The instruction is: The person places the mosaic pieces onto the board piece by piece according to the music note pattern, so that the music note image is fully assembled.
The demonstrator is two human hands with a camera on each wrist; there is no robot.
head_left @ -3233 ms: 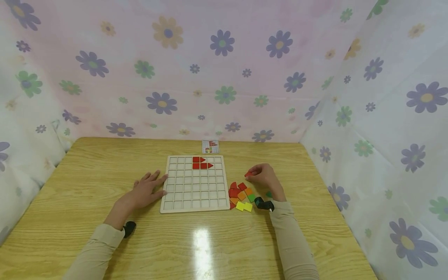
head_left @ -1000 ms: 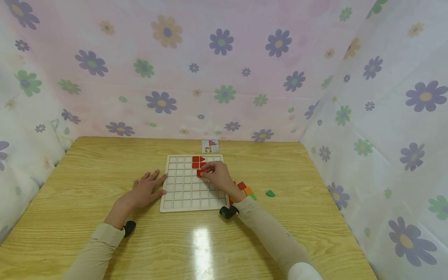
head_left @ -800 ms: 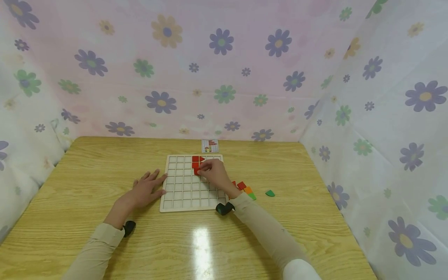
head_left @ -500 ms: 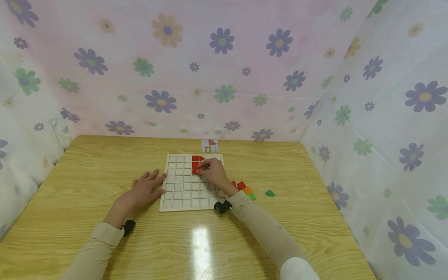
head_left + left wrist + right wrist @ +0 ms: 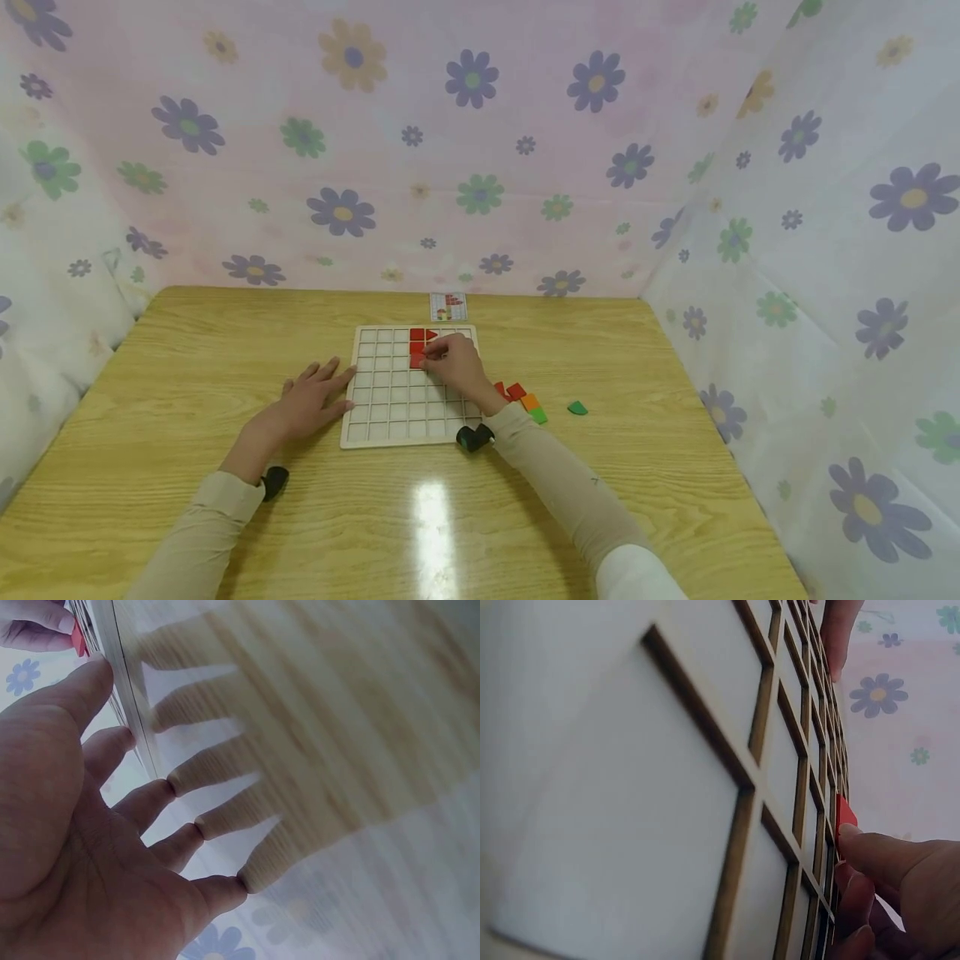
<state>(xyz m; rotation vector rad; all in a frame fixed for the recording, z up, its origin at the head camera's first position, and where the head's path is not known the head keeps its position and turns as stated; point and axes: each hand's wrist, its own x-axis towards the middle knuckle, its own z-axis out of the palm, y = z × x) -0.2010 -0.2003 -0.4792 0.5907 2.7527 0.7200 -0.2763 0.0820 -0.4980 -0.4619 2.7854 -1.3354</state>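
My right hand point(image 5: 457, 365) is over the upper middle of the wooden grid board point(image 5: 384, 410). Its thumb and fingers pinch a red square tile point(image 5: 416, 362) at a cell in the third row, directly below two red squares. In the right wrist view this red tile point(image 5: 845, 815) stands a little proud of the grid, thumb on its face. A red triangle point(image 5: 431, 334) lies in the top row beside a red square point(image 5: 417, 334); my fingers cover the second row's right part. My left hand point(image 5: 300, 407) lies with spread fingers on the table, fingertips at the board's left edge.
Right of the board lie loose tiles, among them a red one point(image 5: 516, 391), an orange one point(image 5: 531, 402) and a green one point(image 5: 538, 415); my right forearm hides others. A green quarter-round piece point(image 5: 577, 407) lies apart. Behind the board is a small picture card point(image 5: 448, 307).
My right hand has carried a red tile from beside the loose pieces leftward onto the board, then shifted slightly left to the cell under the red squares. The left hand has stayed put.
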